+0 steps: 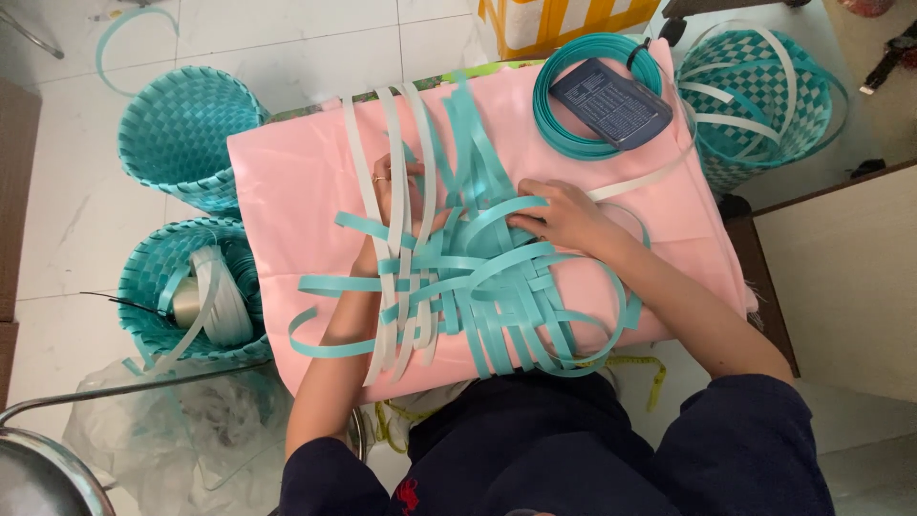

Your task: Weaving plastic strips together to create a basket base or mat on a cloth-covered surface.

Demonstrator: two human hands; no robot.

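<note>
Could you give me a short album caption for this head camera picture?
Both hands, left and right, press on crossed teal and white strips on a pink-covered table, woven baskets beside it.

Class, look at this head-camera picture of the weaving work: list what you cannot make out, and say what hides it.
- Left hand: head view, its fingers lie partly under the white and teal strips.
- Woven basket at top right: cut off in part by the pink board.
- Metal bowl: cut off by the lower left edge.
- Dark card on the teal coil: print too small.

Dark navy short sleeves, small red emblem on the chest, thin ring on the left hand (396,186)
</note>
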